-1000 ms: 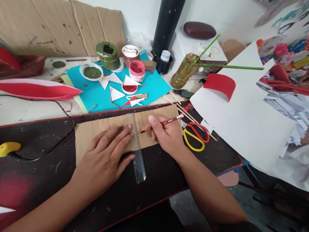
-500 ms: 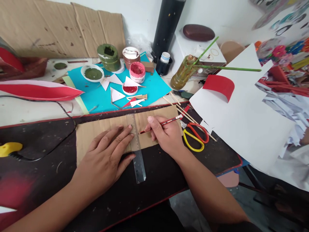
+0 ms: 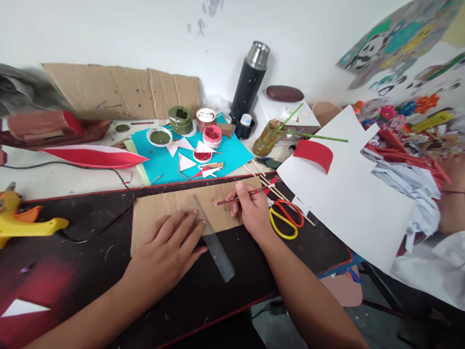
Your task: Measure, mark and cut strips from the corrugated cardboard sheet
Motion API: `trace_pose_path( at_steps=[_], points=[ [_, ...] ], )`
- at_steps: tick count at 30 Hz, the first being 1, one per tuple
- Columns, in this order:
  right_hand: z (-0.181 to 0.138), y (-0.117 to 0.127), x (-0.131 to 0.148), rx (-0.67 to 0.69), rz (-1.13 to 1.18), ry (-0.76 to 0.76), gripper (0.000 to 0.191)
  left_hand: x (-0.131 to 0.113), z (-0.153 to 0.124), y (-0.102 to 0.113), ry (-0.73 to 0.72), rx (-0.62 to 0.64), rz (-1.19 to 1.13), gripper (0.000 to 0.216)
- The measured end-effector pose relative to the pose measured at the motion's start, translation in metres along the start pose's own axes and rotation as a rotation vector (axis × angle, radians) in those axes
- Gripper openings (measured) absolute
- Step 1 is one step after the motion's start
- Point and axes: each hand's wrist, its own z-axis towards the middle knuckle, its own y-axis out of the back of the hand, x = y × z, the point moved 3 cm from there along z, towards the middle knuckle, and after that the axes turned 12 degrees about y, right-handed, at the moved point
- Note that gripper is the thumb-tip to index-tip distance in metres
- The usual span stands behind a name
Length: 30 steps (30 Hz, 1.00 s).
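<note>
The left hand (image 3: 170, 247) is lying with fingers loosely spread, fingertips on a ruler (image 3: 219, 259) slanting across the cardboard (image 3: 174, 201). Over the cardboard's right part, the right hand (image 3: 253, 212) is pinching a pencil (image 3: 259, 189).

A craft workshop, by the look of it: open paint pots (image 3: 180, 124) and a paint-stained jar (image 3: 266, 141) stand beyond the right grip (image 3: 253, 211). Scissors (image 3: 275, 228) lie just beside it, a yellow glue gun (image 3: 32, 227) left of the left grip (image 3: 170, 246)
</note>
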Motion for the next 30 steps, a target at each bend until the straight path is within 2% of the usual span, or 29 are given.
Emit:
trace_pose_path(
  at_steps=[4, 12, 19, 30],
  points=[
    [0.000, 0.000, 0.001, 0.001, -0.007, 0.005, 0.065, -0.006, -0.009, 0.009, -0.047, -0.004, 0.078, 0.041],
    [0.001, 0.000, -0.001, 0.002, -0.019, 0.000, 0.065, -0.007, -0.033, 0.016, -0.017, 0.016, 0.122, 0.051],
    [0.001, 0.003, 0.001, 0.013, -0.044, 0.014, 0.063, -0.005, -0.052, 0.022, 0.108, 0.013, 0.181, 0.052],
    [0.002, 0.002, 0.003, 0.015, -0.074, 0.004, 0.063, -0.008, -0.052, 0.019, 0.191, 0.013, 0.225, 0.061]
  ],
)
